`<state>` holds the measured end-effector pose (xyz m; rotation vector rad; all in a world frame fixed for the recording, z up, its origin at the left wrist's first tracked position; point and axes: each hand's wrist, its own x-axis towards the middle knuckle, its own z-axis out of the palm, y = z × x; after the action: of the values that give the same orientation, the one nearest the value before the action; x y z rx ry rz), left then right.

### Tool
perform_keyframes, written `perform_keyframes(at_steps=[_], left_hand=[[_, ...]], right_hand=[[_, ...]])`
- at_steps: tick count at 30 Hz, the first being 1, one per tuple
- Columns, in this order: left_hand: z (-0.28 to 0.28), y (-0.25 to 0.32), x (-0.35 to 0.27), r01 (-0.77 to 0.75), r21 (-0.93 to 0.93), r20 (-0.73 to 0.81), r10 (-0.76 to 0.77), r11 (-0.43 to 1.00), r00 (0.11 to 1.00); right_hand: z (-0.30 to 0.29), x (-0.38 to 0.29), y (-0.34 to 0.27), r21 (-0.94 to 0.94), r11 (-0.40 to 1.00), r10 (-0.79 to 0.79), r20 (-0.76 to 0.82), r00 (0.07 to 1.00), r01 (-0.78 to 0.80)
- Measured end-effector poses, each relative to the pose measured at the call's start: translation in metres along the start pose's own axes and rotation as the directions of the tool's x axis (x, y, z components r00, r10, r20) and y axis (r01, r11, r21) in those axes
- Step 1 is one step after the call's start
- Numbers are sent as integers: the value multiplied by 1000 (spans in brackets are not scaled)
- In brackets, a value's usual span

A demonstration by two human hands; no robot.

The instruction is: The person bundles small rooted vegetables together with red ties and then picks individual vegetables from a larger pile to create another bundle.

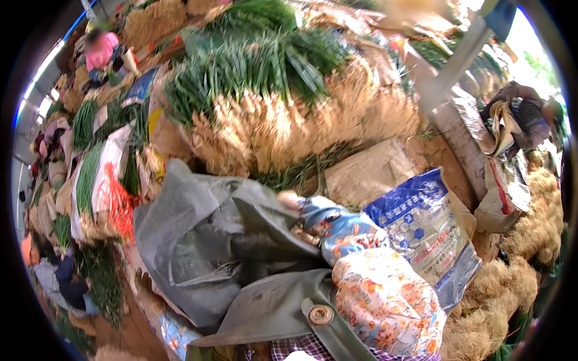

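Note:
My left hand [148,294], brownish and perhaps gloved, is low at the left beside the dark green waterproof apron [194,234], its fingers somewhat apart and nothing seen in them. The blurred end of my right hand [289,200] shows past a blue patterned cuff [338,225], at the apron's right edge; its fingers are too unclear to read. Beyond the apron lies a long heap of green onions, green leaves [244,67] on the far side and pale roots [271,131] towards me. Loose green leaves [298,173] lie between heap and apron.
A printed blue-and-white plastic sack [420,230] and a tan sack [370,171] lie to the right, near root bundles [483,307]. Orange-red ties [118,203] hang by bundles at left. Co-workers sit at left [67,284], upper left [101,54] and right [524,113]; a post [460,58] stands upper right.

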<state>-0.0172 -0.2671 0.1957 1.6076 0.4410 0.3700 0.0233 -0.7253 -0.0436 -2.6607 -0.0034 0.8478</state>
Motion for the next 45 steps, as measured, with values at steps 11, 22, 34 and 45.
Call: perform_keyframes(at_steps=[11,22,34,45], left_hand=[[-43,-34,24,127,19,17,-128,992,992],[-13,-32,80,153,102,126,-166,983,978],[147,22,160,-197,213,410,95,957,907],[451,139,53,-382,32,914,127,924,385]], right_hand=[[-35,67,-62,-51,992,-121,-270,955,112],[36,-80,-23,-104,990,-98,-6,995,97],[54,-113,120,201,917,284,274,919,-344],[-252,-53,249,413,906,368,-876,313,92]])
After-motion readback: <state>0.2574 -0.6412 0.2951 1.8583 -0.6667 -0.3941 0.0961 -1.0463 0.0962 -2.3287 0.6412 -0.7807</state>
